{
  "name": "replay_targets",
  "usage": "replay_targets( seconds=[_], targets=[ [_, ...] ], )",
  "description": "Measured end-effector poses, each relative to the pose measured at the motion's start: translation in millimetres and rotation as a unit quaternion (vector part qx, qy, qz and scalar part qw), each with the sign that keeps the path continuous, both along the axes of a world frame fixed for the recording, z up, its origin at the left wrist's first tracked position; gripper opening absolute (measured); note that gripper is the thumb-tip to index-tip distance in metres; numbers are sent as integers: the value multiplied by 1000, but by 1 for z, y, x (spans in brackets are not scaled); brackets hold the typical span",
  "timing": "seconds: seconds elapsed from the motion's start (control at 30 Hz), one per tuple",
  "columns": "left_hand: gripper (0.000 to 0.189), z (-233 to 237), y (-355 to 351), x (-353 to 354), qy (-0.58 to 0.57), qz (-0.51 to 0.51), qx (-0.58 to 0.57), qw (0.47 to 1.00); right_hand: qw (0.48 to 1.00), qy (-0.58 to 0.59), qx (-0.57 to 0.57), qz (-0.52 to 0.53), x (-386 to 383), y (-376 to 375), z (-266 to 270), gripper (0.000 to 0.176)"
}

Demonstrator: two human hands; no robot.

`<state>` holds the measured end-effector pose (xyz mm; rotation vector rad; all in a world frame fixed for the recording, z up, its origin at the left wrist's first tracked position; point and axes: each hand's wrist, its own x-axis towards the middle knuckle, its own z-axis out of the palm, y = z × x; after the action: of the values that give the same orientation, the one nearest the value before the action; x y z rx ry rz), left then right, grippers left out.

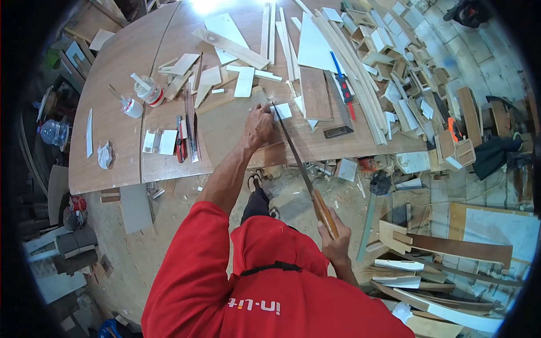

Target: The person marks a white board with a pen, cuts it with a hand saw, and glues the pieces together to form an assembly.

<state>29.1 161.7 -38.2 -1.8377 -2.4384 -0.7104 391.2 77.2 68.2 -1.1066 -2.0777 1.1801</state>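
Note:
My right hand (336, 236) is wrapped round the wooden handle of a handsaw (300, 156). Its long dark blade slants up and left over the table's front edge, and the tip lies across a small white board piece (283, 111). On the left side of the blade, my left hand (259, 125) has its fingers curled and pressed at that piece, over a flat brown board (225, 128). The fingertips are partly hidden, as is the part of the piece beneath them.
On the table (118, 73) are a white glue jar (132, 108), a larger jar (151, 93), a red utility knife (181, 143), a try square (338, 132) and a blue-red tool (341, 84). Long wood strips (352, 67) lie right. Wooden offcuts (394, 234) crowd the floor.

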Motion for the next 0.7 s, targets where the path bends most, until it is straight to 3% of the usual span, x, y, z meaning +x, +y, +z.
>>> replay_targets(
  seconds=[0.07, 0.2, 0.23, 0.4, 0.47, 0.63, 0.7],
  targets=[
    [32, -1, 4, -2, -4, 3, -3, 1000, 998, 10, -69, -8, 5, -2, 31, 39],
    [35, -9, 2, -4, 5, -7, -23, 1000, 995, -24, -96, -20, -30, 17, 22, 37],
    [35, -8, 4, -10, 12, -7, -23, 1000, 999, -16, -48, 9, -26, 18, 16, 37],
    [28, -20, 3, -5, 7, -15, 42, 999, 997, 14, -75, -18, -7, 1, 32, 36],
    [26, -17, 3, -2, 10, -15, 43, 999, 996, -27, -83, -9, -26, 19, 21, 34],
    [18, -6, 1, -1, 9, 0, 0, 1000, 999, 12, -38, 7, -4, 6, 14, 32],
    [17, -4, -2, 1, 8, 4, 14, 1000, 998, 23, -38, -33, -5, 1, 21, 33]
  ],
)
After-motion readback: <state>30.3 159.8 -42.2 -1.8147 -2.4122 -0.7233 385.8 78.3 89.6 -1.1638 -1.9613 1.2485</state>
